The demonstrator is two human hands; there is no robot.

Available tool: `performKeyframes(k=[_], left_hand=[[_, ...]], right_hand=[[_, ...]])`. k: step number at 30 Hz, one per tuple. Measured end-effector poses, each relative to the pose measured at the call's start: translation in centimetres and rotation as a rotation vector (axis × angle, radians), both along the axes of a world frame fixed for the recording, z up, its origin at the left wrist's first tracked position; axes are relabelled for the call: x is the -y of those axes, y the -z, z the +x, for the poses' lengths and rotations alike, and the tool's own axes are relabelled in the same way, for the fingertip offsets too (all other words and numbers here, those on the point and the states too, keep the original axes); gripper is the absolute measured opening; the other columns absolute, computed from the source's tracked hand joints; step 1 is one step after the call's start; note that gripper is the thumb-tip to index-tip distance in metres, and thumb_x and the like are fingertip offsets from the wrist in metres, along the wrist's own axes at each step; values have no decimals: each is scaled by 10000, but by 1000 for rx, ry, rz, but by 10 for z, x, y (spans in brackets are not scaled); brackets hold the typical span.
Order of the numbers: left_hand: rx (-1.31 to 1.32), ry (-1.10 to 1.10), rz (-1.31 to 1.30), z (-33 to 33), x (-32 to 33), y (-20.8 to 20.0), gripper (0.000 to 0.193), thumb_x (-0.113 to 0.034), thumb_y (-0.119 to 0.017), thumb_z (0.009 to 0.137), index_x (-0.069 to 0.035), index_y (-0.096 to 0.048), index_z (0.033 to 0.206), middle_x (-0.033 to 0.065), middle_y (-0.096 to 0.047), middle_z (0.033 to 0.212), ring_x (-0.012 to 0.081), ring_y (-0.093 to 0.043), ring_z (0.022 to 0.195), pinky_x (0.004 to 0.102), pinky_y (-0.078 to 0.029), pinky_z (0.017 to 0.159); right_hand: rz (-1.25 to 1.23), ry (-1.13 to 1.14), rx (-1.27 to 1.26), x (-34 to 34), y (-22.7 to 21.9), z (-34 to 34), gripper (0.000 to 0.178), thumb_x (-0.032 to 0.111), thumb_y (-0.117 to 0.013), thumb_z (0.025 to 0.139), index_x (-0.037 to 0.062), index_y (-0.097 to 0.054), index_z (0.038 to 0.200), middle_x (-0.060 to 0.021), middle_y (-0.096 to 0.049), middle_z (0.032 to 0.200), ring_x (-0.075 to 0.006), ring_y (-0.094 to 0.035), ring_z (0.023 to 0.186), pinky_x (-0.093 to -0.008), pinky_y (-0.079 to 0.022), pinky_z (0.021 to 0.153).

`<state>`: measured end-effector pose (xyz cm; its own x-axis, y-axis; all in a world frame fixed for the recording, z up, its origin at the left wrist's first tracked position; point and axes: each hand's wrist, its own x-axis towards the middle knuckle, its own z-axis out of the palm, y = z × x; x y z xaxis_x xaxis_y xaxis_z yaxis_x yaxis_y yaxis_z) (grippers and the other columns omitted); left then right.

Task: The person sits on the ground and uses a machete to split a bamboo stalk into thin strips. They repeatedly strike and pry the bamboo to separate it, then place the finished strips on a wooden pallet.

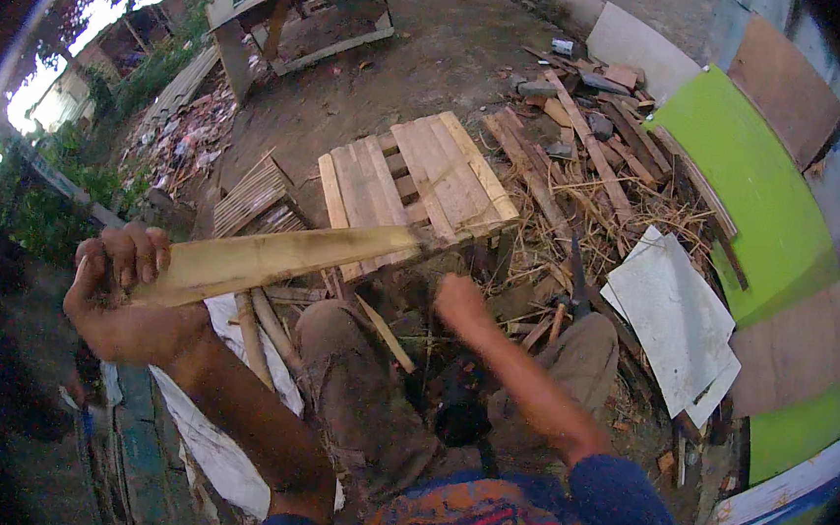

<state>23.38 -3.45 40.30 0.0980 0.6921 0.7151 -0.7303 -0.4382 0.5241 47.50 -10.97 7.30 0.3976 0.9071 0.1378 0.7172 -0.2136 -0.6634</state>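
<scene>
My left hand (120,273) is closed around the near left end of a long, pale yellow slat (273,254). The slat looks like wood or split bamboo. It slants away to the right, its far end over a small slatted wooden platform (436,180). Just in front of the platform, my right hand (461,302) is curled into a fist near the slat's far end. What its fingers hold, if anything, is blurred and hidden. A dark-bladed tool (579,275) stands by my right knee.
Scrap wood (606,149) and dry straw lie heaped at the right, beside white sheets (677,317) and a green panel (741,189). Poles (254,338) lie by my left knee. A bundle of thin slats (259,201) sits left of the platform. A wooden table (307,7) stands behind.
</scene>
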Motion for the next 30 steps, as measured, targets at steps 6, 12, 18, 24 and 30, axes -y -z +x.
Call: performKeyframes(k=[6,12,18,24,30], left_hand=[[2,-24,9,-14,-7,0,230,-270,-502,883,-129,-435,715,-6,-361,634,133,-344,589,306,-313,587],[-20,267,113,-39,-43,14,171,-255,-499,864,-113,-435,791,-1,-342,652,127,-344,602,304,-317,614],[9,204,8,-82,-69,33,304,-358,-555,900,-105,-438,777,4,-355,669,134,-354,628,306,-309,625],[-53,-198,-328,-43,-49,-38,505,-534,-665,886,-74,-467,822,31,-441,708,175,-458,670,346,-412,639],[-231,61,-238,24,-102,-40,431,-449,-697,894,-52,-552,981,70,-562,898,207,-556,826,384,-496,743]], right_hand=[[86,13,-99,5,-21,-46,245,173,-609,874,-49,-674,794,-296,-658,808,-484,-646,724,-553,-529,661],[-71,134,-128,9,15,18,345,238,-584,929,-60,-659,771,-257,-648,718,-450,-646,666,-520,-503,626],[191,308,-316,67,1,-6,337,309,-696,895,-25,-668,915,-131,-652,749,-326,-663,722,-440,-517,686],[650,237,78,54,-5,-36,372,217,-771,843,2,-649,1121,-77,-665,816,-252,-661,792,-357,-519,743],[401,276,-634,77,48,-44,296,172,-777,845,19,-635,1055,-14,-618,719,-126,-600,626,-309,-502,598]])
